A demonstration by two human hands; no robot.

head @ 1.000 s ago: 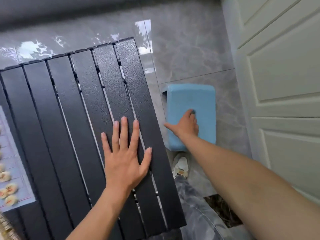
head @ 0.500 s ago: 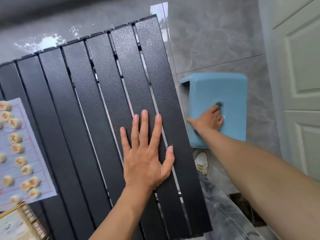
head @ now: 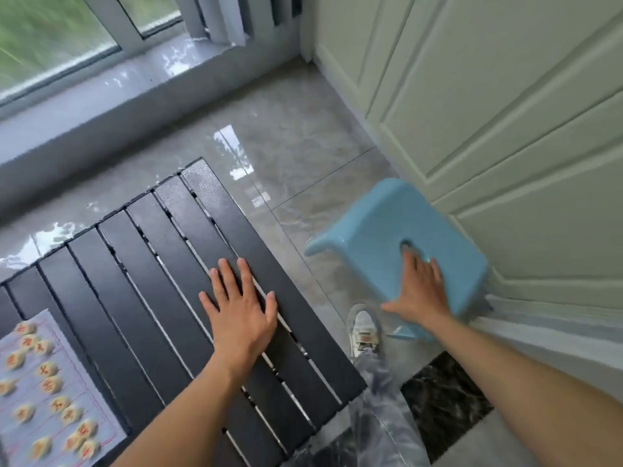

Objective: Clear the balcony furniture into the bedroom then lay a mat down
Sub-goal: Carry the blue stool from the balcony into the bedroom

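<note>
One blue stool [head: 387, 230] now tilted, seemingly lifted; one table [head: 141, 281].

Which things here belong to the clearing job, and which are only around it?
Part of the job:
- blue stool, right hand on its seat, fingers at the slot
- black slatted table, left hand flat on it
- chess board with pieces lying on the table

Only around:
- panelled door
- window
- shoe
</note>
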